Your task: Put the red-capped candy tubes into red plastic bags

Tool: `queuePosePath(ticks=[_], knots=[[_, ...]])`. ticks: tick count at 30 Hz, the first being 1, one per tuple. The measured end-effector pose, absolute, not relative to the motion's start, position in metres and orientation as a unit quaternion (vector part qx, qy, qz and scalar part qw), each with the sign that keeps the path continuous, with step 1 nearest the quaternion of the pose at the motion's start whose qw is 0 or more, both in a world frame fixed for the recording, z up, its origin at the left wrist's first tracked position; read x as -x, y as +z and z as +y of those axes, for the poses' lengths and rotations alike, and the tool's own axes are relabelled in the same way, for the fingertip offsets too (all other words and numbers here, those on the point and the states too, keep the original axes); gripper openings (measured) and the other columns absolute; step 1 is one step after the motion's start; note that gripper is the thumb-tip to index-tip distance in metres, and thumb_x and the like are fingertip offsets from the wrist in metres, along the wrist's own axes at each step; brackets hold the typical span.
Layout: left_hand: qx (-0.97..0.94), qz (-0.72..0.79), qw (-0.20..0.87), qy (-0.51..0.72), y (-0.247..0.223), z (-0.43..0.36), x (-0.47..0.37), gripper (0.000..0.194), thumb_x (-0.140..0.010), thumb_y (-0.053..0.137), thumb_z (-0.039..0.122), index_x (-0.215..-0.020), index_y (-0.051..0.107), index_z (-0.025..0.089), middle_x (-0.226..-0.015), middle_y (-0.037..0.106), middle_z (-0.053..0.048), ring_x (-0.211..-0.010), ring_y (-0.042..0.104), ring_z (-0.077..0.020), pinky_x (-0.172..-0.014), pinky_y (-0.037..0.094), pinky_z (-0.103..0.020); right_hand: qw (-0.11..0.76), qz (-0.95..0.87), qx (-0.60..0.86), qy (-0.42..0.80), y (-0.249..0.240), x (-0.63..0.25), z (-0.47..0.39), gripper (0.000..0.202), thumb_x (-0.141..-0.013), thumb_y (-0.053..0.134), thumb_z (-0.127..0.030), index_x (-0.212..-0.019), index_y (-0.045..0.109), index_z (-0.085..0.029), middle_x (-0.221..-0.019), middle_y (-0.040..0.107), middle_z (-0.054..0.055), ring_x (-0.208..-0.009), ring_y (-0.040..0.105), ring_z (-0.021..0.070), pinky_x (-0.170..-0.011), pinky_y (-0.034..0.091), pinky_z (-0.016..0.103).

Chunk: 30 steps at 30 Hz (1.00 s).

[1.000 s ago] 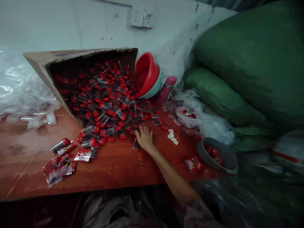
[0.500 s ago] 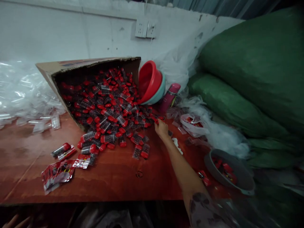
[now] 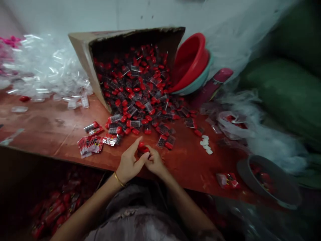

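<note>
Both hands meet at the table's front edge. My left hand [image 3: 130, 160], with a gold bangle at the wrist, is closed round a small red-capped item [image 3: 142, 147]. My right hand [image 3: 154, 161] pinches the same item from the other side; its body is mostly hidden by the fingers. Just beyond lies a heap of clear tubes with red caps [image 3: 135, 103], spilling from a cardboard box [image 3: 84, 60] tipped on its side. Red printed packets [image 3: 90, 145] lie to the left of my hands.
Clear empty tubes [image 3: 54, 67] are piled at the left. Red and teal basins [image 3: 192, 63] lean by the box, next to a pink flask [image 3: 213, 85]. A grey basin [image 3: 271, 184] and plastic bags [image 3: 263, 130] stand at the right.
My right hand has come back from the heap's right edge to the front. My left hand has risen from below the table edge to meet it. The view has shifted.
</note>
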<state>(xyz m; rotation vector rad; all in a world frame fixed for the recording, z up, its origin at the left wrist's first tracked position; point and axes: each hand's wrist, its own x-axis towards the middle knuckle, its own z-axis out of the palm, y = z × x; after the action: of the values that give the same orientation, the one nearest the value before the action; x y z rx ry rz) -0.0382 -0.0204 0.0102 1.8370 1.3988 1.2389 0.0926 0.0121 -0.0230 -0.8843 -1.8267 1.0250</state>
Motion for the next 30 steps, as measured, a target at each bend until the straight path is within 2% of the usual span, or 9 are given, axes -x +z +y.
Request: queuePosePath(ticks=[3, 6, 9, 12, 17, 19, 21, 25, 30], knots=[[-0.688, 0.504, 0.274, 0.445, -0.003, -0.032, 0.050, 0.041, -0.088, 0.046, 0.027, -0.127, 0.050, 0.017, -0.132, 0.052, -0.011, -0.125, 0.046, -0.0208, -0.106, 0.037, -0.039, 0.415, -0.728, 0.386, 0.385, -0.033, -0.075, 0.006, 0.007, -0.073, 0.052, -0.026, -0.075, 0.055, -0.020, -0.061, 0.057, -0.002, -0.051, 0.048, 0.0118, -0.049, 0.042, 0.022], [-0.637, 0.506, 0.327, 0.481, -0.010, -0.040, 0.059, 0.033, -0.091, 0.040, 0.027, -0.115, 0.060, 0.018, -0.126, 0.058, -0.009, -0.121, 0.050, -0.0197, -0.104, 0.039, -0.039, 0.414, -0.716, 0.395, 0.399, -0.036, -0.062, 0.001, 0.009, -0.072, 0.053, -0.028, -0.073, 0.057, -0.020, -0.061, 0.059, -0.002, -0.051, 0.049, 0.0113, -0.050, 0.043, 0.022], [-0.624, 0.507, 0.352, 0.480, -0.010, -0.042, 0.063, 0.031, -0.090, 0.043, 0.029, -0.109, 0.064, 0.017, -0.124, 0.060, -0.009, -0.119, 0.052, -0.0202, -0.103, 0.041, -0.040, 0.420, -0.694, 0.403, 0.424, -0.039, -0.053, -0.004, 0.011, -0.069, 0.056, -0.030, -0.067, 0.058, -0.019, -0.056, 0.059, -0.002, -0.048, 0.049, 0.0109, -0.047, 0.043, 0.022], [-0.660, 0.513, 0.312, 0.451, -0.009, -0.044, 0.063, 0.030, -0.090, 0.044, 0.028, -0.110, 0.064, 0.018, -0.124, 0.060, -0.010, -0.121, 0.050, -0.0202, -0.105, 0.038, -0.041, 0.416, -0.687, 0.419, 0.423, -0.044, -0.050, -0.006, 0.015, -0.067, 0.056, -0.032, -0.060, 0.057, -0.018, -0.052, 0.058, -0.001, -0.044, 0.048, 0.0110, -0.044, 0.041, 0.022], [-0.693, 0.553, 0.217, 0.408, -0.010, -0.051, 0.062, 0.028, -0.090, 0.043, 0.027, -0.108, 0.064, 0.021, -0.123, 0.060, -0.008, -0.123, 0.048, -0.0213, -0.105, 0.036, -0.046, 0.398, -0.711, 0.432, 0.387, -0.047, -0.051, -0.010, 0.020, -0.070, 0.055, -0.034, -0.057, 0.058, -0.019, -0.053, 0.060, 0.001, -0.046, 0.051, 0.0125, -0.046, 0.042, 0.023], [-0.697, 0.561, 0.204, 0.397, -0.011, -0.050, 0.064, 0.027, -0.090, 0.043, 0.027, -0.107, 0.063, 0.022, -0.123, 0.061, -0.008, -0.123, 0.048, -0.0214, -0.106, 0.033, -0.047, 0.383, -0.723, 0.441, 0.368, -0.045, -0.051, -0.010, 0.017, -0.070, 0.055, -0.032, -0.060, 0.060, -0.019, -0.054, 0.062, 0.001, -0.047, 0.052, 0.0129, -0.048, 0.042, 0.023], [-0.699, 0.547, 0.230, 0.399, -0.013, -0.046, 0.070, 0.028, -0.091, 0.042, 0.026, -0.110, 0.062, 0.022, -0.124, 0.060, -0.008, -0.122, 0.049, -0.0199, -0.105, 0.035, -0.043, 0.354, -0.741, 0.460, 0.338, -0.042, -0.051, -0.006, 0.013, -0.070, 0.055, -0.029, -0.065, 0.061, -0.019, -0.058, 0.064, 0.002, -0.050, 0.053, 0.0141, -0.051, 0.043, 0.024], [-0.715, 0.497, 0.282, 0.404, -0.017, -0.035, 0.079, 0.036, -0.088, 0.045, 0.025, -0.123, 0.052, 0.017, -0.131, 0.054, -0.011, -0.122, 0.049, -0.0182, -0.102, 0.040, -0.035, 0.316, -0.793, 0.451, 0.262, -0.042, -0.050, 0.011, 0.011, -0.069, 0.052, -0.021, -0.069, 0.062, -0.018, -0.072, 0.066, 0.007, -0.070, 0.057, 0.0198, -0.066, 0.046, 0.030], [-0.709, 0.523, 0.249, 0.402, -0.021, -0.026, 0.076, 0.031, -0.085, 0.048, 0.017, -0.114, 0.057, 0.016, -0.116, 0.064, -0.010, -0.110, 0.058, -0.0181, -0.095, 0.046, -0.032, 0.313, -0.821, 0.429, 0.212, -0.052, -0.053, 0.026, 0.019, -0.070, 0.053, -0.020, -0.085, 0.063, -0.018, -0.089, 0.065, 0.008, -0.086, 0.054, 0.0232, -0.080, 0.041, 0.038]])
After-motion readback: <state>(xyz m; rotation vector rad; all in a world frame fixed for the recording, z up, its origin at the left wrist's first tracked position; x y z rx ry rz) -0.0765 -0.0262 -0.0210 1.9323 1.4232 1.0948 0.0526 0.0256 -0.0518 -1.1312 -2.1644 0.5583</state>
